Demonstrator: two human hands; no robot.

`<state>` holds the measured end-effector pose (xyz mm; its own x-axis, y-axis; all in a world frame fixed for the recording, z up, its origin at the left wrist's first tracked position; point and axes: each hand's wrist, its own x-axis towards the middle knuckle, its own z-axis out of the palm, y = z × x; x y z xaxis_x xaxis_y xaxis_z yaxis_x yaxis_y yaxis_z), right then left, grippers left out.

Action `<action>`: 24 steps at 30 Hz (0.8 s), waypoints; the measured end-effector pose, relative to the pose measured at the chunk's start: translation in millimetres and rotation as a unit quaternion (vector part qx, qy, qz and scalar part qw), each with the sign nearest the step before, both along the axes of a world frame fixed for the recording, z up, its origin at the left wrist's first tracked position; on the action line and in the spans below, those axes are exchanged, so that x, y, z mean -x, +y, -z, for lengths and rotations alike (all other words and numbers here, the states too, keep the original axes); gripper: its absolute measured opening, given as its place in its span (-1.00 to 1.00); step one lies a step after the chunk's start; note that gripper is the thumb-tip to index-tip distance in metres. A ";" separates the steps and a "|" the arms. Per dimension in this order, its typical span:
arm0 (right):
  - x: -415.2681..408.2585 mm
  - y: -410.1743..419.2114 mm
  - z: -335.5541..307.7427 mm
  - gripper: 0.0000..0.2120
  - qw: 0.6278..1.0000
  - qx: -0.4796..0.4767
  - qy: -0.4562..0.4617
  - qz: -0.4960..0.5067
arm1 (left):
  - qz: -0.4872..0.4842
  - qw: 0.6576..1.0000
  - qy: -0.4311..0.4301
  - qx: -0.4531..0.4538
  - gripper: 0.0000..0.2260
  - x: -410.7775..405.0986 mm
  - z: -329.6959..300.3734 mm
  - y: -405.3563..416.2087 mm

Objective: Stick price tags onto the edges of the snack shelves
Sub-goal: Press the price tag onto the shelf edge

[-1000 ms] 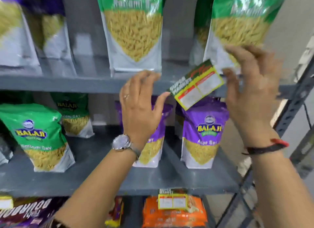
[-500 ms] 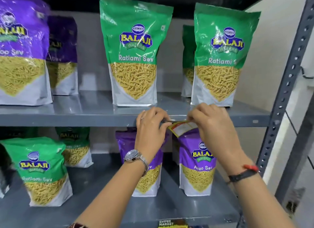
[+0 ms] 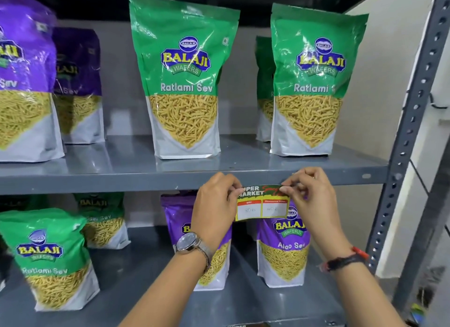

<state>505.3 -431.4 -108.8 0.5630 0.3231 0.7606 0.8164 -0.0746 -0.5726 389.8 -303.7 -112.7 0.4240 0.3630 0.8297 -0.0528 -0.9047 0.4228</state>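
My left hand [image 3: 214, 205] and right hand [image 3: 309, 197] pinch the price tag [image 3: 261, 202] against the shelf edge [image 3: 121, 183]; next I press it flat.

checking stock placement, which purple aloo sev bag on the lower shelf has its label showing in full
The right purple Aloo Sev bag, below the right hand; the other is largely hidden behind the left hand.

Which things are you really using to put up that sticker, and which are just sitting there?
In use:
- price tag, pinched at its top corners
- left hand
- right hand
- upper shelf edge

Just sitting there:
- green Ratlami Sev bags
- purple Aloo Sev bags
- wristwatch
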 end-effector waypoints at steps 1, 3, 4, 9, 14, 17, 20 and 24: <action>-1.1 0.8 -0.6 -0.84 1.000 0.001 0.001 0.005 | -0.008 1.000 -0.002 -0.003 -0.85 -1.2 -0.3 -0.5; -3.1 1.4 -1.9 -0.83 1.000 0.009 0.001 0.011 | -0.016 1.000 -0.004 -0.009 -0.86 -1.5 -0.3 -0.5; -3.9 1.2 -2.6 -0.84 1.000 0.014 0.000 0.011 | -0.016 1.000 -0.004 -0.014 -0.86 -1.0 -0.3 -0.7; -2.5 -0.5 -12.3 -0.85 1.000 0.002 -0.007 -0.005 | -0.018 0.999 -0.016 -0.031 -0.84 1.3 -8.4 -0.2; -3.8 5.1 -20.5 -0.84 1.000 0.005 -0.008 -0.008 | -0.017 0.999 -0.026 -0.016 -0.84 -0.5 -17.8 4.8; -3.0 7.6 -23.5 -0.88 1.000 0.007 -0.001 0.003 | -0.023 0.999 -0.027 -0.007 -0.82 -3.0 -18.4 3.1; -1.7 10.6 -26.1 -0.90 1.000 0.010 0.006 0.025 | -0.032 0.999 -0.028 0.001 -0.76 -6.8 -20.4 2.6; -0.1 13.0 -28.0 -0.89 0.998 0.037 0.003 0.052 | -0.042 0.999 -0.008 0.003 -0.77 -8.1 -24.6 1.0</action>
